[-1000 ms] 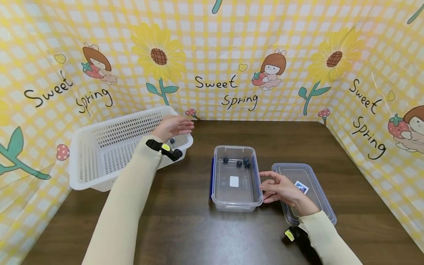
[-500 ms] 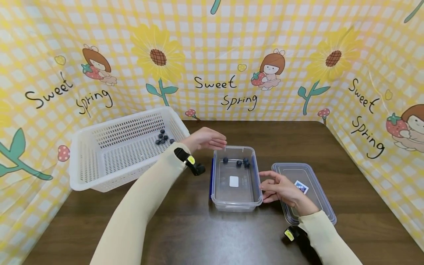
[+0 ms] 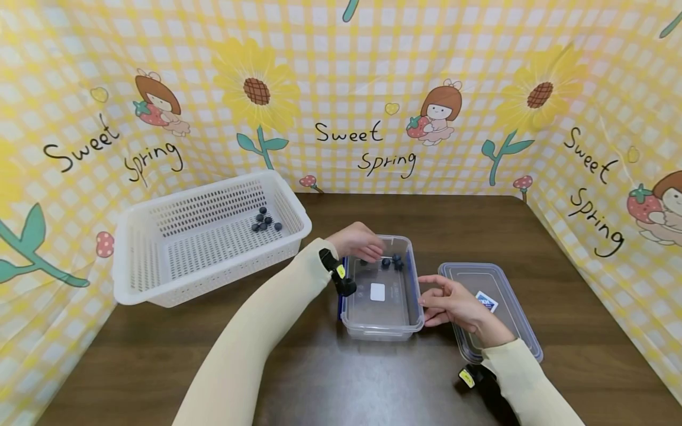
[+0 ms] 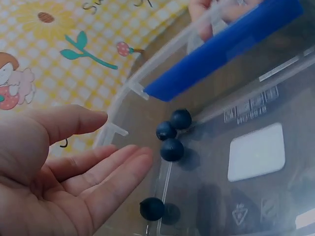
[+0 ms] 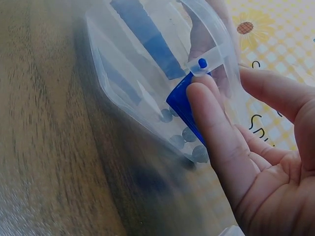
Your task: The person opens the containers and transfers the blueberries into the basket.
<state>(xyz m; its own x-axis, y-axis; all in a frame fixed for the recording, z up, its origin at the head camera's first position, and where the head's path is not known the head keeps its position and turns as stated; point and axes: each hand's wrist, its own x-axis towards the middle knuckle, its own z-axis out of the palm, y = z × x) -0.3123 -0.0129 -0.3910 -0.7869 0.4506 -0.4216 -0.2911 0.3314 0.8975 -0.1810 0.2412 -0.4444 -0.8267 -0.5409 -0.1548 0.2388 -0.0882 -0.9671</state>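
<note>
- The white basket [image 3: 176, 248] sits at the bench's [image 3: 298, 378] left, a cluster of blueberries [image 3: 265, 221] inside.
- The left hand [image 3: 358, 241], over the basket a second ago, now hovers in the clear tub [image 3: 379, 319], grip released, fingers near four berries [image 4: 172, 149].
- The right hand [image 3: 453, 303] has not moved, straight fingers steadying the tub's right wall.
- The lid [image 3: 506, 284] lies beside it.

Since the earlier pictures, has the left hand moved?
Yes. The left hand went right, from above the white basket to over the clear container.
</note>
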